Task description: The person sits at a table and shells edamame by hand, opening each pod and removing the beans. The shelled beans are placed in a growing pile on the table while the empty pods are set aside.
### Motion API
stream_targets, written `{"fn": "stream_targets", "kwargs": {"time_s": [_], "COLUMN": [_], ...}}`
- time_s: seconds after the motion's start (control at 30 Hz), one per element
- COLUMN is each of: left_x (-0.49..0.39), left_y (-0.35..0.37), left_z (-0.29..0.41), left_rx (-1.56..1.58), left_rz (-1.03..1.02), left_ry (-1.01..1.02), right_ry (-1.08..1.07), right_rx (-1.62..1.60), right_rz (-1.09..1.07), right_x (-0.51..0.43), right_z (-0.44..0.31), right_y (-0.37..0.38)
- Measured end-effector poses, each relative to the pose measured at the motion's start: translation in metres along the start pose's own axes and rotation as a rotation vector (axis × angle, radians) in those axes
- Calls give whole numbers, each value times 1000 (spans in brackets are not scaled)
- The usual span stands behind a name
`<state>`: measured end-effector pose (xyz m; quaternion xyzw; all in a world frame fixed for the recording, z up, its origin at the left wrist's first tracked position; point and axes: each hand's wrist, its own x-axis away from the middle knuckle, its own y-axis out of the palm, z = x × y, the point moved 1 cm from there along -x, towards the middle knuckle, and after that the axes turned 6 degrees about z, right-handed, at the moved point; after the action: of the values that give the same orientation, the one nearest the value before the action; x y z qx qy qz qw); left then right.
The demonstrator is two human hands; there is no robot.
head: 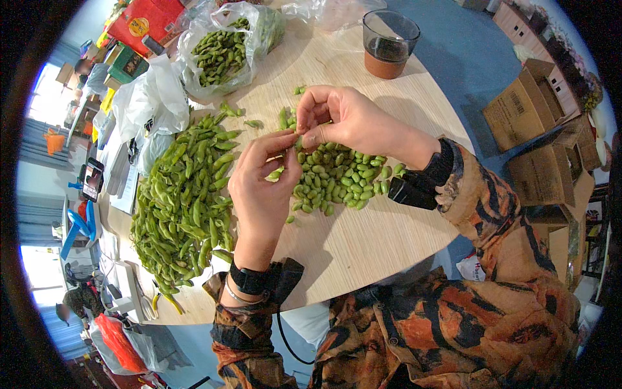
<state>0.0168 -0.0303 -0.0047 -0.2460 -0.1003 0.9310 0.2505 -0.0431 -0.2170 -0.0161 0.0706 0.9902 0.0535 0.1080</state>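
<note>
My left hand (265, 180) and my right hand (340, 116) meet fingertip to fingertip over the table. Between them is a small green piece, apparently a soybean pod (298, 142), mostly hidden by the fingers. Under and beside my right hand lies a pile of shelled green soybeans (335, 182). A larger heap of unshelled green pods (182, 204) spreads to the left of my left hand. A few loose pods (253, 124) lie near the top of the two piles.
An open plastic bag of darker pods (221, 53) stands at the back, beside a crumpled white bag (153, 97). A glass cup with dark liquid (390, 44) is at the back right. Yellow-handled pliers (167, 302) lie at the near left edge. Cardboard boxes (522, 104) stand beyond the table.
</note>
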Motion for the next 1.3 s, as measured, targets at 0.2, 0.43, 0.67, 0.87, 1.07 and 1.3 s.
{"fn": "stream_targets", "kwargs": {"time_s": [0.2,0.43,0.67,0.87,1.07,1.3], "left_x": [-1,0,-1,3,1,3], "left_y": [0,-3,0,-5,-1,-3], "left_z": [-8,-9,-4,-1,-7,-4], "left_rx": [158,-60,-22,87,130,291], "left_rz": [10,14,89,74,-13,-72], "left_ry": [-74,4,10,-143,-144,-326], "right_ry": [-19,48,51,12,25,2], "right_rx": [-16,19,-69,-95,-157,-169], "right_rz": [-19,-29,-3,90,102,90], "right_x": [2,3,2,-1,0,1], "right_z": [-2,-2,5,11,6,5], "right_y": [1,3,5,1,-1,0]}}
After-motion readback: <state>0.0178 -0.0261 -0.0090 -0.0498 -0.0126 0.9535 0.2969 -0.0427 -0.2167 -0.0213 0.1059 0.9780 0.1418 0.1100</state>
